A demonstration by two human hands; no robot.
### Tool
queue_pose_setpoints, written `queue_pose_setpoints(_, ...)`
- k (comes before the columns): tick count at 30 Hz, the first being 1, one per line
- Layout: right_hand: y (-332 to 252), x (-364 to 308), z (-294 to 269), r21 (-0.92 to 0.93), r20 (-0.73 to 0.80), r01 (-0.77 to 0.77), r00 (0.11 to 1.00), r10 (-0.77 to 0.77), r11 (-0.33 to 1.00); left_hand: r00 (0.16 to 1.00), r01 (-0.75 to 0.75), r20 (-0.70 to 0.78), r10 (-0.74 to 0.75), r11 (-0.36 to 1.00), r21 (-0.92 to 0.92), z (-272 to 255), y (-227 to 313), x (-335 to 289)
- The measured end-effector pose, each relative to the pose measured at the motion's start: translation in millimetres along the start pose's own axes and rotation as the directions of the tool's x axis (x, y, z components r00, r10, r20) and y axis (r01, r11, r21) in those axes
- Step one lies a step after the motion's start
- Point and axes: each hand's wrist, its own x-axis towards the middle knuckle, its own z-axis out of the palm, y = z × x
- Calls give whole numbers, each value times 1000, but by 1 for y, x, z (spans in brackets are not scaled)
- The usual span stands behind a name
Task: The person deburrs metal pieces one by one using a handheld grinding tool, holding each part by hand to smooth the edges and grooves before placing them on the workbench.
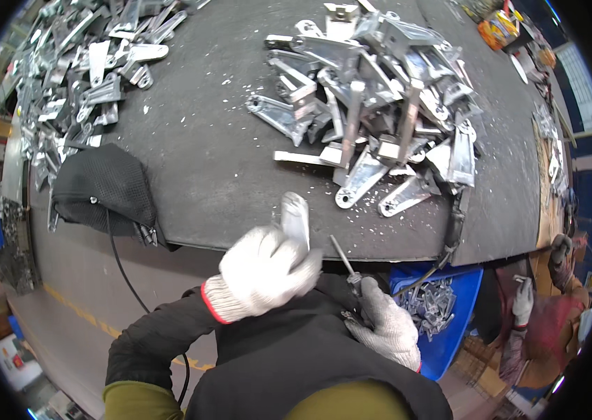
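Observation:
My left hand (266,269), in a white knit glove with a red cuff, is closed round the lower end of a shiny metal bracket (295,215) at the table's front edge. The bracket's rounded end points away from me; the glove's fingers are slightly blurred and hide the rest. In my right hand (388,327), also gloved, is a dark hand-held tool (355,281) with a thin straight metal rod. The rod points up and left toward the bracket, apart from it. Most of the tool's body is hidden in the glove.
A heap of metal brackets (380,91) lies on the dark table (205,126), another pile (93,77) at far left. A black mesh-covered object (103,189) sits at the left edge. Small parts fill a blue bin (465,308) below the edge. Another person's gloved hand (523,302) shows at right.

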Motion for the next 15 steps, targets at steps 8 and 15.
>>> queue_pose_setpoints(8, -8, 0, -8, 107, 17, 174, 984, -177, 979, 918, 320, 243, -314, 947, 14, -47, -35, 3)
queue_pose_setpoints(15, -11, 17, -9, 131, 124, 226, 962, -242, 965, 856, 378, 393, -335, 925, -34, -39, -49, 14)
